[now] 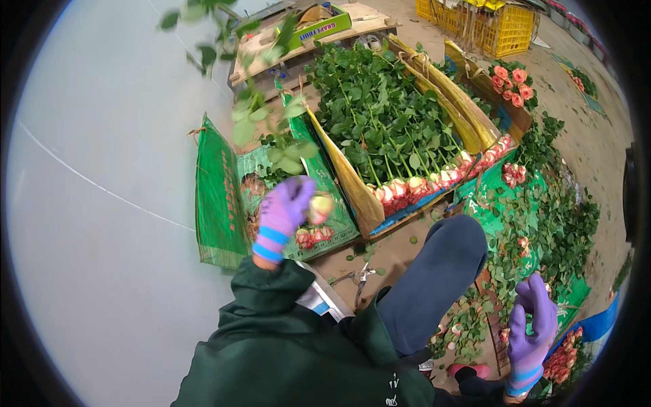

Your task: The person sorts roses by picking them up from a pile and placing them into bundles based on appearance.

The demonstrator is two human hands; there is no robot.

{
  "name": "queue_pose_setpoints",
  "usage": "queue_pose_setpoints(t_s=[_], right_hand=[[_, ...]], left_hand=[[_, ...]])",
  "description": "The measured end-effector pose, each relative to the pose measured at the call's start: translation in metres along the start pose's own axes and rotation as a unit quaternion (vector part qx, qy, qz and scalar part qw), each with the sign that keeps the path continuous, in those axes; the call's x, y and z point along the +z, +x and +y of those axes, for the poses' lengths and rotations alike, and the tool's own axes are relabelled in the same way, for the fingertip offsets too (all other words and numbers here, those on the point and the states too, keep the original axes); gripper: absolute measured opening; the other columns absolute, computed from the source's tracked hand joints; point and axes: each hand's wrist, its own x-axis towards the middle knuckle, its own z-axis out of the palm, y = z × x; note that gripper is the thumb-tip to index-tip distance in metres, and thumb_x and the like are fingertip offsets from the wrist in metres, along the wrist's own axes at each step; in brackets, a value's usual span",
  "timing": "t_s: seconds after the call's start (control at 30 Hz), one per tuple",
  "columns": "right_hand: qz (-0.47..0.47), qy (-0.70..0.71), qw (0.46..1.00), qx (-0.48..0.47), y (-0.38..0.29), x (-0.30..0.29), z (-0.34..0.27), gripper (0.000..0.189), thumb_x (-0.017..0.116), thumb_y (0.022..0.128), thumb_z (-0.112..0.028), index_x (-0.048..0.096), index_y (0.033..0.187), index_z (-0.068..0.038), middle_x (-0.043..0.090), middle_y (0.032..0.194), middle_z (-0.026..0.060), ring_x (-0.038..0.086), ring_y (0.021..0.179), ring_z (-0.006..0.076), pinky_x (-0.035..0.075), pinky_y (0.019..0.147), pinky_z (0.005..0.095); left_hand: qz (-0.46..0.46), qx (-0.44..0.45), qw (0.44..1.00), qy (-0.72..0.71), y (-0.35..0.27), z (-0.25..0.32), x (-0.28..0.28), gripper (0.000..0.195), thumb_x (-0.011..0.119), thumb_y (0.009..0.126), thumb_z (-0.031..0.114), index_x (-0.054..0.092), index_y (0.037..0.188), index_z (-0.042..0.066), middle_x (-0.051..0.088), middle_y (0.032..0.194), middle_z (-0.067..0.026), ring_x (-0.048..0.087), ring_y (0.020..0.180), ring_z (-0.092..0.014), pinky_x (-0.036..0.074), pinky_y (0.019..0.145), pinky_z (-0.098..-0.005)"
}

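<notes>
My left hand (288,203), in a purple glove with blue stripes at the cuff, is closed around a rose stem just behind its bloom. The pale cream and pink rose head (320,208) points toward me, while its leafy stem (285,152) reaches up and away, blurred. Below that hand, a few red-and-white roses (314,236) lie on a green woven sack. To the lower right, my right hand (531,325), gloved alike, is raised with fingers parted and nothing visible in it. Beneath it spreads a heap of loose leaves (513,285).
A trough (346,178) of rows of long-stemmed roses stands ahead. Pruning shears (362,277) lie on the floor beside my knee (437,274). A wooden pallet table (366,20) bears a green carton (325,30); yellow crates (508,30) stand at the back right. A grey wall (112,152) bounds the left.
</notes>
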Motion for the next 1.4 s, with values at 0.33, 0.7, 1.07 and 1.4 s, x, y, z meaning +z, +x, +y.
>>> queue_pose_setpoints(t_s=[0.33, 0.7, 1.07, 1.4], right_hand=[[-0.008, 0.014, 0.988, 0.156, -0.041, 0.0, 0.013, 0.045, 0.052, 0.091, -0.02, 0.047, 0.133, -0.004, 0.062, 0.102, 0.0128, 0.059, 0.092, 0.0193, 0.046, 0.08, 0.0302], [-0.146, -0.051, 0.98, 0.121, -0.024, -0.023, 0.061, 0.038, 0.057, 0.088, -0.026, 0.053, 0.12, -0.006, 0.065, 0.087, 0.0174, 0.062, 0.078, 0.0356, 0.049, 0.067, 0.042], [-0.292, -0.067, 0.908, 0.292, -0.075, -0.053, 0.17, 0.041, 0.052, 0.089, -0.037, 0.049, 0.122, -0.011, 0.062, 0.076, 0.0156, 0.061, 0.074, 0.0353, 0.047, 0.062, 0.0468], [-0.26, -0.02, 0.923, 0.282, -0.098, -0.083, 0.215, 0.037, 0.052, 0.088, -0.031, 0.052, 0.117, -0.008, 0.06, 0.078, 0.009, 0.059, 0.065, 0.0249, 0.045, 0.054, 0.0383]], left_hand=[[-0.161, -0.34, 0.876, 0.301, 0.001, -0.358, 0.058, 0.054, 0.047, 0.085, 0.05, 0.064, 0.107, 0.005, 0.059, 0.116, -0.0224, 0.057, 0.108, -0.038, 0.045, 0.092, -0.0425], [0.111, -0.084, 0.912, 0.385, 0.034, -0.261, 0.001, 0.039, 0.051, 0.089, 0.023, 0.056, 0.121, 0.001, 0.055, 0.125, -0.02, 0.056, 0.109, -0.036, 0.046, 0.091, -0.041], [-0.227, 0.601, 0.762, 0.081, 0.026, 0.3, 0.253, 0.036, 0.058, 0.087, 0.02, 0.056, 0.12, 0.006, 0.067, 0.092, -0.0151, 0.064, 0.084, -0.03, 0.051, 0.075, -0.037], [-0.459, 0.453, 0.623, 0.443, -0.057, 0.289, 0.671, 0.047, 0.046, 0.088, 0.049, 0.06, 0.107, 0.009, 0.067, 0.099, -0.0138, 0.063, 0.091, -0.031, 0.048, 0.08, -0.0437]])
